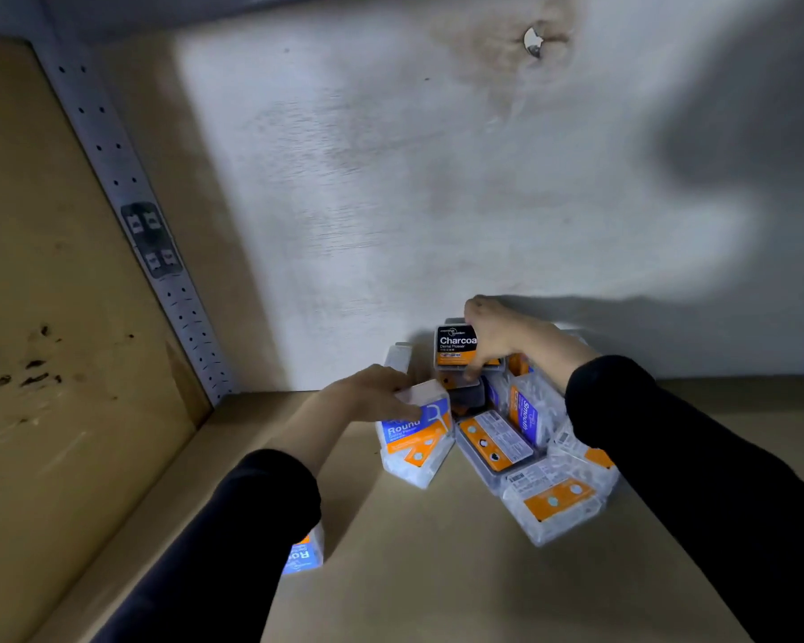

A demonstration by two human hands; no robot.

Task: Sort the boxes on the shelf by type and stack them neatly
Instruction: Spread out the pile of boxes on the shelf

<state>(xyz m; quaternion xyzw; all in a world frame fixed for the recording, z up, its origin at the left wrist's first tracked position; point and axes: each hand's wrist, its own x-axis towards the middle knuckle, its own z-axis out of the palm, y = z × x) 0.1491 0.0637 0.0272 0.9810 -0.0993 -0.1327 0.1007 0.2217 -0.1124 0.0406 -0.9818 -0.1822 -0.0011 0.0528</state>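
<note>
A: Left hand [367,392]?
B: Grip clenched on the top of the blue Round box [414,433], standing on the shelf [414,573].
A: Right hand [497,334]?
B: Grip grasping the black Charcoal box [456,345], raised over the jumbled box pile [530,452] just below it.
A: Others?
B: Second Round box [305,556] beneath the left sleeve [233,526].

You see a grey-white back wall [437,178], stained brown up top | round metal fitting [533,41] inside that stain | perforated metal upright [126,187] on your left, dark bracket [152,239] clipped to it | scuffed tan side panel [43,294].
</note>
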